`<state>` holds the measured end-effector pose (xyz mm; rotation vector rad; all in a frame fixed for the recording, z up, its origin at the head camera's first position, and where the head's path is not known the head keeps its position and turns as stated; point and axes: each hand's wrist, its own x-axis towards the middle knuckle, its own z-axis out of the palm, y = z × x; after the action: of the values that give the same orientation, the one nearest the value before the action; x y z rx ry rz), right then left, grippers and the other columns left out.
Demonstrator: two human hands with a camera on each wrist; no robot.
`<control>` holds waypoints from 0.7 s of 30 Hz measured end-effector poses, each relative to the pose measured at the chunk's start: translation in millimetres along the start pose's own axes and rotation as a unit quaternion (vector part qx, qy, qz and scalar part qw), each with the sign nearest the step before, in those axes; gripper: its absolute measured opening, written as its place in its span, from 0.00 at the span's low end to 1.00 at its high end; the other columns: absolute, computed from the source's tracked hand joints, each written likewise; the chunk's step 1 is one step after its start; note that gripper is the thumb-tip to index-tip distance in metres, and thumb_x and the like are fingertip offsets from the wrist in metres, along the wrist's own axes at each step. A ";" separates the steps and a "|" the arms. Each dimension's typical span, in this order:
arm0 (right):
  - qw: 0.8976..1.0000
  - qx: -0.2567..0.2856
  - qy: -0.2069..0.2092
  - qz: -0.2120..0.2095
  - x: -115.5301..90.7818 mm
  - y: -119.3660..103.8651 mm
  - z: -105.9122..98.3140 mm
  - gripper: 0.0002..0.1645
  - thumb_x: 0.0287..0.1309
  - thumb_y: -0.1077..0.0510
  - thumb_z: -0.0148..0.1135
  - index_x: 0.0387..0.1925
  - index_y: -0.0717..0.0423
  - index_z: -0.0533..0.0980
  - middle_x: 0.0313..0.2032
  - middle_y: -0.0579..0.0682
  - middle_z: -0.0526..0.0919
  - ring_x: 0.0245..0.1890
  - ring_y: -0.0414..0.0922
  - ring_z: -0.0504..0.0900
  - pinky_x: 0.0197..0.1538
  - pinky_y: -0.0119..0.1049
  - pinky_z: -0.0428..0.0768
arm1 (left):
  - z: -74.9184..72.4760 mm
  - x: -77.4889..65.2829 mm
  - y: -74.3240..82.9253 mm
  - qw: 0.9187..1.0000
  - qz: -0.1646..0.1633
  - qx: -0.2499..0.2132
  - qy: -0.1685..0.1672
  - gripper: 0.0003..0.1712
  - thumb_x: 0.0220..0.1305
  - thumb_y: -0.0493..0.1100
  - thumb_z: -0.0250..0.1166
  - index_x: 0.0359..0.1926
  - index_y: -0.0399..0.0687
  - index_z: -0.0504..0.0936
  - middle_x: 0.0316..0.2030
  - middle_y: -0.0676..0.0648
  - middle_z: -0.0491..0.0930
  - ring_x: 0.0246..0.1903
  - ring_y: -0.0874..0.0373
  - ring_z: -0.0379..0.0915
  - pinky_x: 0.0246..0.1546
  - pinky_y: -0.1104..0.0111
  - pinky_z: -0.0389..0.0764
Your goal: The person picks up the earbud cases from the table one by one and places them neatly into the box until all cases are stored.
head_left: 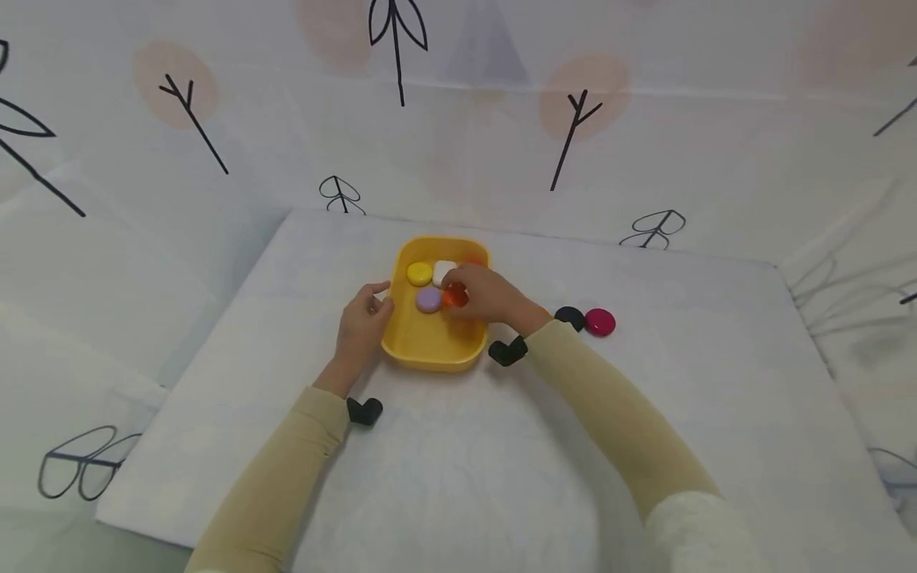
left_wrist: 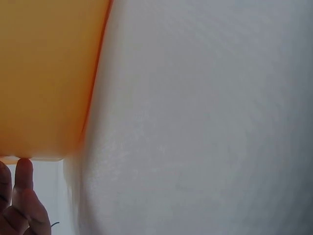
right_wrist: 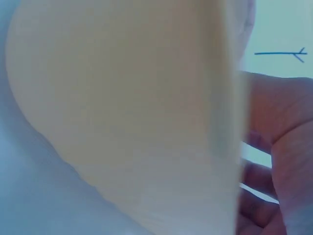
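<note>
A yellow tray [head_left: 427, 354] lies on the white table with several pieces inside. My left hand [head_left: 362, 318] is at the tray's left side, fingertips touching the outside of its wall; in the left wrist view its fingers [left_wrist: 24, 181] meet the tray edge. My right hand [head_left: 487, 296] reaches over the tray's right wall and pinches a shiny orange-red piece [head_left: 456, 296], partly hidden by the fingers. Near it in the tray are a lilac disc [head_left: 429, 299], a yellow disc [head_left: 419, 274] and a white piece [head_left: 443, 272]. The right wrist view shows mostly the pale tray wall [right_wrist: 122, 107].
Right of the tray, by my right wrist, lie a black disc [head_left: 570, 318] and a crimson disc [head_left: 600, 322]. An orange piece [head_left: 544, 313] shows partly behind the wrist. A patterned white cloth [head_left: 458, 143] hangs behind the table.
</note>
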<state>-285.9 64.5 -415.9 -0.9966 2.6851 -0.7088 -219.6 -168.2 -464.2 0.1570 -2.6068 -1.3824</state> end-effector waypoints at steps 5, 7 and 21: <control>1.000 0.007 0.002 -0.016 -10.0 -2.9 -4.6 0.22 0.51 0.55 0.67 0.49 0.54 0.77 0.43 0.50 0.76 0.42 0.45 0.72 0.48 0.36 0.74 | -0.5 0.0 0.2 1.000 -0.010 0.008 -0.011 0.22 0.66 0.51 0.53 0.60 0.56 0.74 0.29 0.48 0.73 0.25 0.55 0.66 0.23 0.69 0.68; 1.000 0.008 0.004 -0.018 -14.4 -5.4 -6.1 0.21 0.51 0.55 0.66 0.49 0.54 0.77 0.43 0.50 0.76 0.42 0.46 0.72 0.47 0.35 0.75 | -0.3 0.5 -0.5 1.000 -0.017 0.012 -0.017 0.23 0.67 0.52 0.53 0.61 0.57 0.73 0.30 0.48 0.73 0.25 0.56 0.66 0.24 0.70 0.69; 0.999 0.015 0.027 -0.013 -44.2 -21.3 -14.5 0.21 0.52 0.54 0.66 0.49 0.52 0.76 0.46 0.48 0.77 0.44 0.45 0.73 0.50 0.38 0.77 | 0.6 0.2 -1.2 1.000 -0.016 0.014 -0.017 0.23 0.67 0.52 0.52 0.62 0.57 0.73 0.29 0.48 0.72 0.24 0.55 0.65 0.23 0.69 0.68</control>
<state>-245.3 84.9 -392.2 -1.0206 2.7038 -0.7897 -220.0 -168.4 -465.5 0.1827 -2.6630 -1.3718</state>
